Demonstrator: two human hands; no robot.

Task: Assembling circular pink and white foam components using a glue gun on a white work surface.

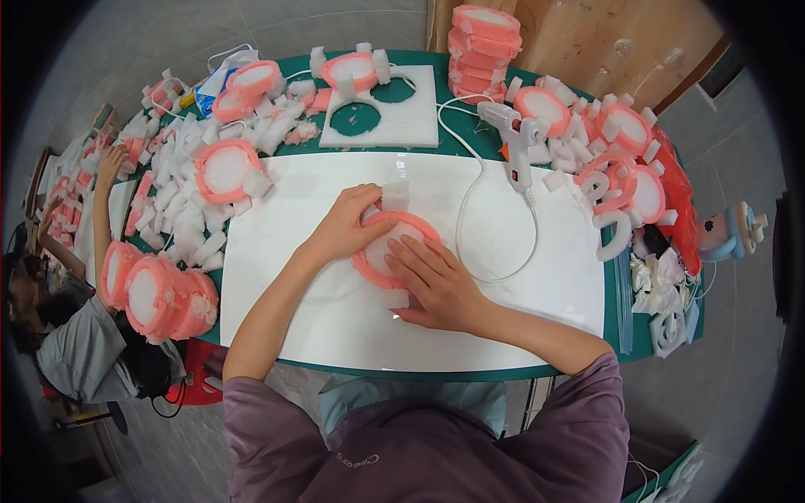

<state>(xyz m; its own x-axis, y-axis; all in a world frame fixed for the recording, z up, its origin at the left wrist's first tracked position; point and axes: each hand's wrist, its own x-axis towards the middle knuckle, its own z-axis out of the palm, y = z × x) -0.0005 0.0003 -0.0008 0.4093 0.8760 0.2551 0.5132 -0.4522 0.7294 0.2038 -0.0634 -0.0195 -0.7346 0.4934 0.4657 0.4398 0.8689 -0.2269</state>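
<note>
Head view, looking down: pink foam ring with white centre (392, 249) flat on white board (319, 318), mid-table. Left hand (345, 225) cupped over ring's upper-left rim, fingers curled, thumb near small white foam block (395, 195) standing at ring's top edge. Right hand (436, 283) laid flat, fingers spread across white centre and lower-right rim, pressing rather than grasping. White glue gun (517, 138) upright beyond board, cord looping toward ring. Loose white foam blocks (180, 205) heaped left; finished pink rings (159, 298) beside them.
</note>
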